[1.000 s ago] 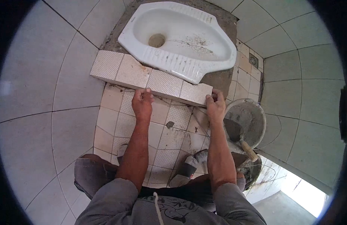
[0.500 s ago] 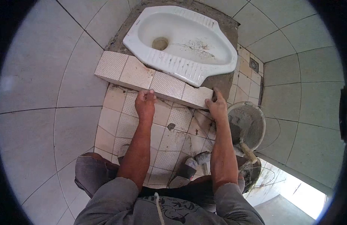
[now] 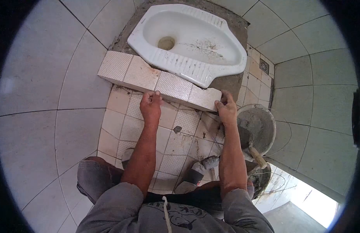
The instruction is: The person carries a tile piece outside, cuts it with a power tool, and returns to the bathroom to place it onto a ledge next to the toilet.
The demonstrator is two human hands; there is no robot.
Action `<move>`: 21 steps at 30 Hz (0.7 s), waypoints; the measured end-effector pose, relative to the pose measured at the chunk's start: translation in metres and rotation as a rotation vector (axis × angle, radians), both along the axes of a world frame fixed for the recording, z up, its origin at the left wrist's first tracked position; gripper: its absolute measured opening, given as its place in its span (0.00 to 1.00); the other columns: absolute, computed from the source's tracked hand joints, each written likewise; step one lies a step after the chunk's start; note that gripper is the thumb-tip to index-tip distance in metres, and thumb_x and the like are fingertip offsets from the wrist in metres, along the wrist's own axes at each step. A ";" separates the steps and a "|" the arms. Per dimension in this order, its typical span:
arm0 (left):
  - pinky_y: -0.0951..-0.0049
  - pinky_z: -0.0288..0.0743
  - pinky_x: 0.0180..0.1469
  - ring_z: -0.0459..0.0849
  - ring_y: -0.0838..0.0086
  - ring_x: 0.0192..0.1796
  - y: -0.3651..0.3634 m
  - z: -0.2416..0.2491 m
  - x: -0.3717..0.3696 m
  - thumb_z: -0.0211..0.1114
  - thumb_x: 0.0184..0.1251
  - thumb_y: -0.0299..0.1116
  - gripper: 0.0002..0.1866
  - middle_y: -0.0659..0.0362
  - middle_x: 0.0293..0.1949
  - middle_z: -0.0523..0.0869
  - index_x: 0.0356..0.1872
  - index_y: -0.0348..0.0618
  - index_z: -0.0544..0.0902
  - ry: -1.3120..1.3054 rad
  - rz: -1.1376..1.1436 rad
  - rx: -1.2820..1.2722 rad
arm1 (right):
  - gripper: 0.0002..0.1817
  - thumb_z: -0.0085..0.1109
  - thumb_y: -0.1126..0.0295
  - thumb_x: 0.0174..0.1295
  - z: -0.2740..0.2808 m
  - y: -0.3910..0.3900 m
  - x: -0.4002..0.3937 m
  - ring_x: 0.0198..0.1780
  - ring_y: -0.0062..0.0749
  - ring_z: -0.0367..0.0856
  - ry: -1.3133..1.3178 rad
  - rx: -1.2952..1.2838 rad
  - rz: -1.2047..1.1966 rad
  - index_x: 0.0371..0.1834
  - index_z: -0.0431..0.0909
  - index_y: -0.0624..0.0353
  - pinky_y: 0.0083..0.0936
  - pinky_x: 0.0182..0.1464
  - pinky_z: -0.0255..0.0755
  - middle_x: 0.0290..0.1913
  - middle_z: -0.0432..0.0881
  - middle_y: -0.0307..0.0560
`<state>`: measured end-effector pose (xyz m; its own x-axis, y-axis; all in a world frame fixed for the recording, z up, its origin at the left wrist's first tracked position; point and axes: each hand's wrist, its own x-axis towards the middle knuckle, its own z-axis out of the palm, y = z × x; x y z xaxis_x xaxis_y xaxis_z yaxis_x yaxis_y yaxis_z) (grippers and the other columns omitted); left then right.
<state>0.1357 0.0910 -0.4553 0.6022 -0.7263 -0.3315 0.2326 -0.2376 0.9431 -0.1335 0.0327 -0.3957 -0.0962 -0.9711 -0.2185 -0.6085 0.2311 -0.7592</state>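
A row of textured, pale tiles (image 3: 173, 85) tops a low step in front of the white squat toilet (image 3: 176, 64). The edges next to the toilet are cut to an irregular outline. At the front edge, near the joint between two middle tiles, my left hand (image 3: 151, 106) has its fingers curled and its thumb against the step. Whether anything is inside those fingers is hidden. My right hand (image 3: 227, 109) grips the corner of the rightmost tile (image 3: 205, 97), thumb at the front and fingers around its right end.
To the right stands a bucket (image 3: 265, 130) of grey mortar, with a wooden handle (image 3: 257, 157) at its rim. A second bucket (image 3: 259, 180) is below it. A grey lump (image 3: 177, 129) lies on the tiled floor (image 3: 162, 136). A drain (image 3: 264, 66) sits at right.
My right hand's fingers have drawn in slightly around the rightmost tile's corner. The left hand stays at the front edge, almost still.
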 end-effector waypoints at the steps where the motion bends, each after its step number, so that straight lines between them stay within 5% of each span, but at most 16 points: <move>1: 0.73 0.80 0.35 0.81 0.76 0.29 0.000 0.000 0.000 0.66 0.72 0.34 0.10 0.59 0.29 0.83 0.36 0.38 0.79 -0.041 -0.016 -0.019 | 0.30 0.66 0.74 0.55 -0.002 0.001 -0.001 0.44 0.41 0.81 0.001 0.005 -0.001 0.65 0.75 0.53 0.34 0.53 0.75 0.41 0.82 0.51; 9: 0.74 0.79 0.33 0.79 0.77 0.28 0.001 -0.013 -0.005 0.67 0.72 0.36 0.12 0.59 0.28 0.82 0.36 0.38 0.78 -0.171 -0.024 -0.096 | 0.30 0.64 0.73 0.58 -0.008 0.000 0.000 0.50 0.46 0.83 0.222 -0.064 0.080 0.67 0.73 0.56 0.35 0.57 0.74 0.47 0.83 0.57; 12: 0.74 0.78 0.33 0.80 0.78 0.28 0.000 -0.010 -0.006 0.68 0.71 0.36 0.11 0.59 0.28 0.82 0.37 0.39 0.78 -0.055 0.037 -0.086 | 0.30 0.64 0.73 0.57 -0.013 -0.005 0.003 0.57 0.58 0.81 0.275 -0.043 0.076 0.66 0.73 0.58 0.46 0.63 0.71 0.56 0.82 0.62; 21: 0.75 0.77 0.35 0.83 0.76 0.31 0.001 -0.009 -0.001 0.71 0.68 0.35 0.12 0.59 0.31 0.84 0.38 0.36 0.79 0.169 0.086 -0.095 | 0.28 0.65 0.73 0.55 -0.015 -0.012 -0.001 0.60 0.63 0.78 0.299 -0.043 0.118 0.62 0.74 0.61 0.48 0.64 0.71 0.56 0.81 0.66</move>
